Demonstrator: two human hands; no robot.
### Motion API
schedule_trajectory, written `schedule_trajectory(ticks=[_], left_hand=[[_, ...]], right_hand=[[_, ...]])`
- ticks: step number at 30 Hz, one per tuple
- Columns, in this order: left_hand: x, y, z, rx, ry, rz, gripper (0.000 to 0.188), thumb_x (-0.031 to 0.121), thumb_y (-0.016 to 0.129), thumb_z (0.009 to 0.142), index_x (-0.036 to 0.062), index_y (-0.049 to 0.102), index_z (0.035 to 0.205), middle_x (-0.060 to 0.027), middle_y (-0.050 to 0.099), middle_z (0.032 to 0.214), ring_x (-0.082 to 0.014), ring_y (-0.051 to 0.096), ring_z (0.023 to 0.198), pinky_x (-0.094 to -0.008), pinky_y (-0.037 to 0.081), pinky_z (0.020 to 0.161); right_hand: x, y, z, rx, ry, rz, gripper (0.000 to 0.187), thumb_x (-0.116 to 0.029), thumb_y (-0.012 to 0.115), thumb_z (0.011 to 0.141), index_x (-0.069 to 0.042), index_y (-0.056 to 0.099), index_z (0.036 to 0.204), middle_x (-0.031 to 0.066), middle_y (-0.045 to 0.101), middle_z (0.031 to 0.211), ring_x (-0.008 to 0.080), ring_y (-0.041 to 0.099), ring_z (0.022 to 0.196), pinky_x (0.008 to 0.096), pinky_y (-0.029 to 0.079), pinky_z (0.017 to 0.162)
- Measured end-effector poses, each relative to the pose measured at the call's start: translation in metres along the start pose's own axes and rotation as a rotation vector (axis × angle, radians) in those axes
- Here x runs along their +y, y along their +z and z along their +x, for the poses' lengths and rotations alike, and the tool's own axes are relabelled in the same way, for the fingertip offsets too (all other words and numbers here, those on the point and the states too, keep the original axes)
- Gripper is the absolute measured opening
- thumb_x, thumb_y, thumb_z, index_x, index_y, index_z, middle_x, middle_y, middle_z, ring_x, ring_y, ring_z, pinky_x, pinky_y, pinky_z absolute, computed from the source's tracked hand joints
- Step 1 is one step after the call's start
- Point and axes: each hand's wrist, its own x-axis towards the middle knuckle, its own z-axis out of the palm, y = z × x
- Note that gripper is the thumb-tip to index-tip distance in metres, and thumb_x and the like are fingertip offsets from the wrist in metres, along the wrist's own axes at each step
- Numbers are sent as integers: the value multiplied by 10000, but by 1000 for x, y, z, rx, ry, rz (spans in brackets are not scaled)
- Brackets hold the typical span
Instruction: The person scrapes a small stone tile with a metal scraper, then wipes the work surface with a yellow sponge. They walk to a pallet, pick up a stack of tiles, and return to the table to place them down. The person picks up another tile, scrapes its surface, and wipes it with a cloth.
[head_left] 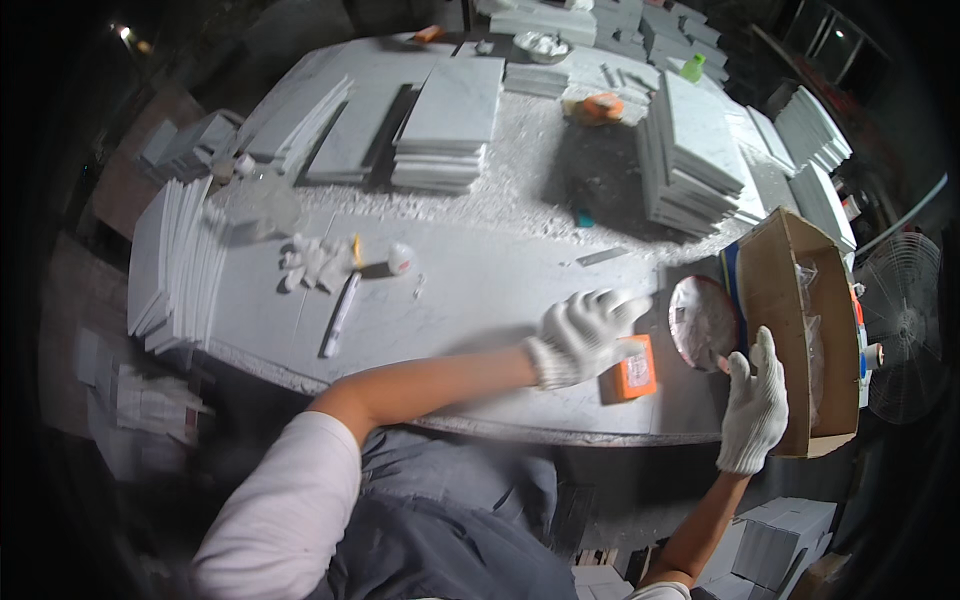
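Both my hands wear white knit gloves. My left hand [588,336] hovers over the table's front part with its fingers stretched to the right, just above and beside an orange block with a pale label [635,368]. I see nothing in that hand. Further right, my right hand [755,408] is raised with its fingers pointing up, between a round dish with a reddish rim [700,322] and an open cardboard box [835,400]. Its fingers look apart and hold nothing that I can see. Inside the box lies clear plastic wrapping [813,350].
Stacks of white marble-like tiles [450,120] stand across the dusty table, with another tall stack [700,140] at right. Spare gloves [318,262], a white marker [341,316] and a small white bottle [400,259] lie at left. A fan [905,325] stands beyond the box.
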Motion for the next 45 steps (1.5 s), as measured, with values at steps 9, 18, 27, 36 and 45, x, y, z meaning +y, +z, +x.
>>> schedule_trajectory(ticks=[9, 18, 27, 36, 45], left_hand=[[-140, -101, -199, 229, -102, 426, 456, 230, 764, 851, 76, 642, 1262, -97, 621, 1250, -269, 610, 1170, -422, 513, 978], [-209, -153, -233, 294, -550, 611, 454, 356, 775, 819, 257, 674, 1250, 19, 617, 1271, -256, 567, 1210, -458, 477, 1000], [-247, -181, -232, 227, -784, 667, 355, 298, 733, 871, 239, 662, 1213, 20, 661, 1166, -237, 609, 1154, -463, 488, 982], [-278, -201, -173, 168, -563, 607, 432, 396, 729, 872, 229, 678, 1268, 1, 630, 1333, -249, 558, 1256, -454, 441, 1061], [-289, -186, -72, 30, -452, 683, 189, 361, 635, 942, 317, 736, 1096, -9, 658, 1107, -267, 588, 1104, -475, 519, 866]], right_hand=[[-144, 149, -98, -464, -625, 190, 531, -142, 802, 760, -107, 606, 1252, 106, 661, 1151, 310, 625, 1088, 424, 523, 906], [-213, 241, -69, -539, -383, 285, 603, -310, 766, 877, -152, 573, 1426, 142, 626, 1324, 354, 612, 1188, 445, 508, 1000], [-277, 283, -5, -600, -592, 283, 644, -323, 790, 840, -164, 572, 1425, 140, 581, 1417, 358, 568, 1286, 446, 492, 1036], [-296, 308, 16, -751, -471, 483, 421, -178, 799, 856, -82, 677, 1247, 112, 664, 1279, 273, 644, 1179, 378, 552, 944], [-188, 219, -24, -398, 21, 877, 441, 101, 803, 793, -25, 673, 1195, 98, 655, 1266, 187, 623, 1146, 289, 567, 938]])
